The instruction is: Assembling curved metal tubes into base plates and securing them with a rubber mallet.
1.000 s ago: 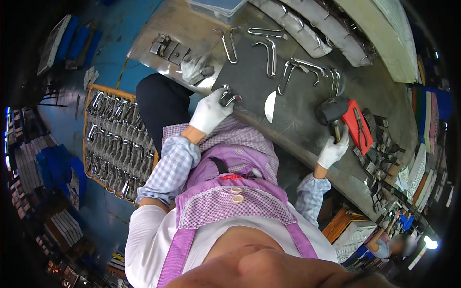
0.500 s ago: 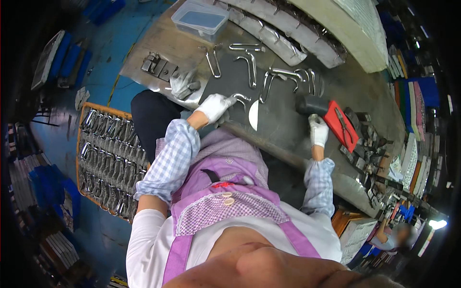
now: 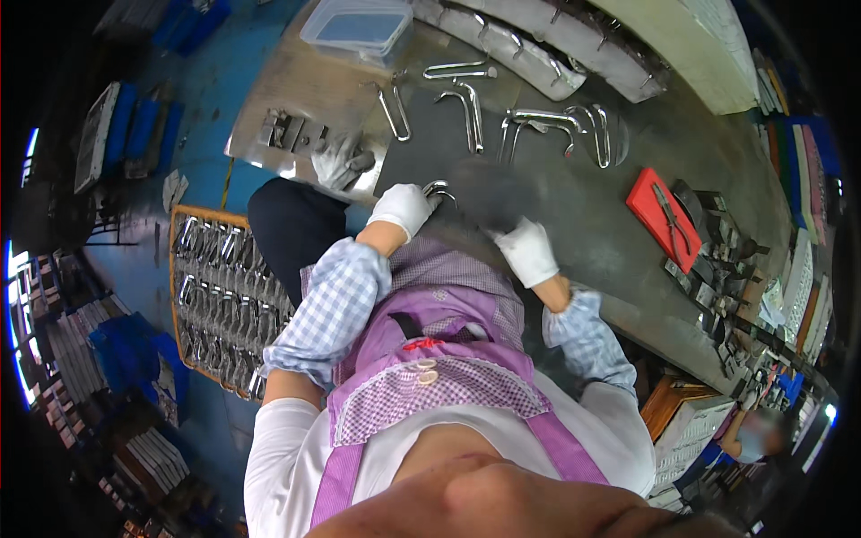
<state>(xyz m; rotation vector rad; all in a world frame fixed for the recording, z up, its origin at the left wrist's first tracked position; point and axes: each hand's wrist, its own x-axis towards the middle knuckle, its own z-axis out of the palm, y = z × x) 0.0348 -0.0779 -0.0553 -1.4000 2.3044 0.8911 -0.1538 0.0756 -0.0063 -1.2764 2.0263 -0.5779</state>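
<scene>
My gloved left hand (image 3: 402, 211) is closed on a curved chrome metal piece (image 3: 439, 186), held low at the near edge of the metal worktable (image 3: 592, 229). From the right comes my gloved right hand (image 3: 527, 254), wrapped round the handle of a dark mallet. The mallet head (image 3: 498, 191), smeared by motion, hangs beside the chrome piece and partly covers it; I cannot tell whether they touch. Beyond them lie more bent chrome pieces, among them a hooked one (image 3: 474, 121), a V-shaped one (image 3: 396, 115) and a long one (image 3: 457, 70).
A grey-white glove (image 3: 336, 163) and a small metal fixture (image 3: 283, 131) lie on the left. Pliers (image 3: 669, 211) rest on a red tray (image 3: 642, 195) at right, near metal blocks. A clear plastic box (image 3: 357, 47) stands behind. Left below, a wood-framed tray (image 3: 174, 287) holds chrome pieces.
My right hand has swung the mallet leftward, from beside the red tray to near the chrome piece. My left hand keeps hold of that piece. The view has shifted slightly.
</scene>
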